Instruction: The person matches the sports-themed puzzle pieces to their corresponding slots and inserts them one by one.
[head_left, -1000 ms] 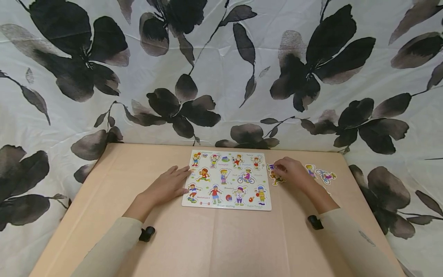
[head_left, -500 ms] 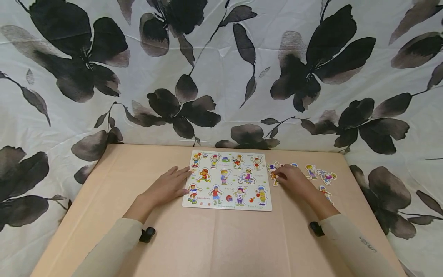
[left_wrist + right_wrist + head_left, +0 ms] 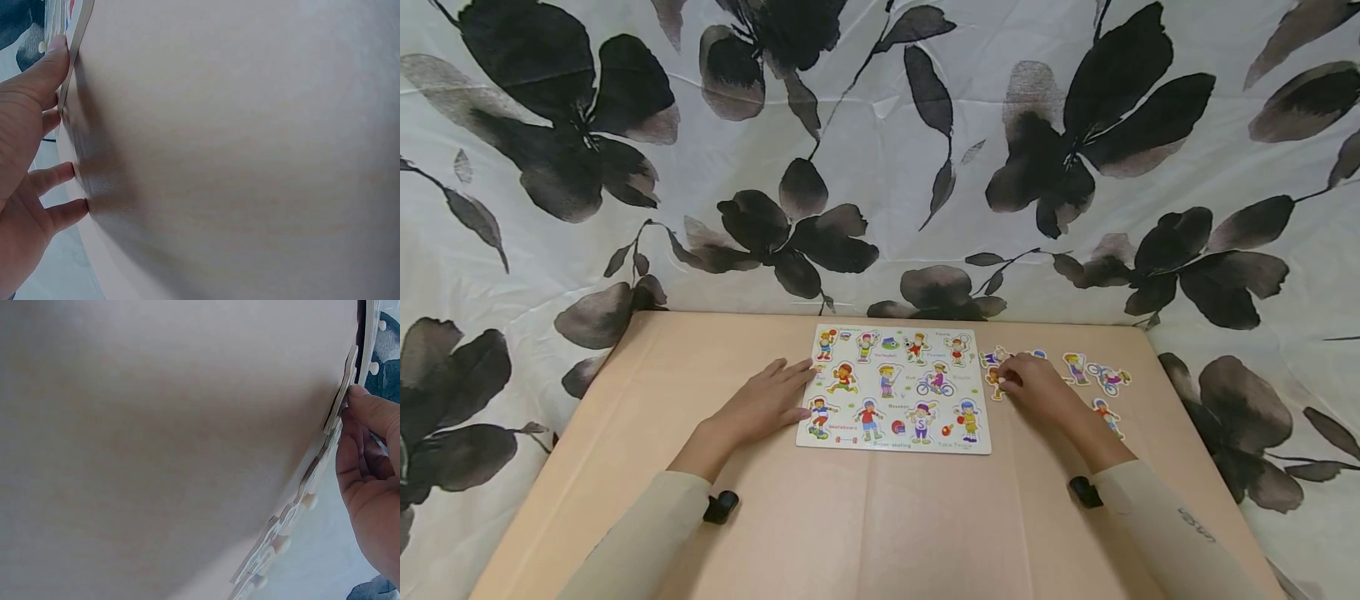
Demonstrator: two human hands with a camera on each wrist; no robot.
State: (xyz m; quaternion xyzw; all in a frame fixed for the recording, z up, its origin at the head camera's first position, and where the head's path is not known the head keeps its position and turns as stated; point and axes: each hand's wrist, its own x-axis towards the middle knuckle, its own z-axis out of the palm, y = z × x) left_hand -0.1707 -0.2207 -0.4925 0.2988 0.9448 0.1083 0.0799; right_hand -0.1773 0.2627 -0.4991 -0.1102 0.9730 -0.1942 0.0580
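The white board (image 3: 892,442) with coloured sporty figures lies flat near the table's far edge. Against its left edge rests my left hand (image 3: 760,404), fingers spread, thumb on the lower part; the left wrist view shows this thumb (image 3: 47,72) at the board's rim (image 3: 78,31). Just right of the board, my right hand (image 3: 1041,392) pinches a small brown-toned figure piece (image 3: 995,383). In the right wrist view, the thumb and fingers of this hand (image 3: 375,450) meet at a thin piece (image 3: 339,400), tilted up beside the board; its grasped part is hidden.
Several loose figure pieces lie right of the board: one (image 3: 1076,368) and a bicycle piece (image 3: 1108,379) beyond my right hand, another (image 3: 1107,417) beside the forearm. Pieces with knobs (image 3: 281,544) line the right wrist view. Floral cloth (image 3: 925,208) hangs behind the table (image 3: 940,525).
My right hand has shifted slightly down and drawn back, uncovering more of the pieces around it. The left hand has stayed at the board's edge.
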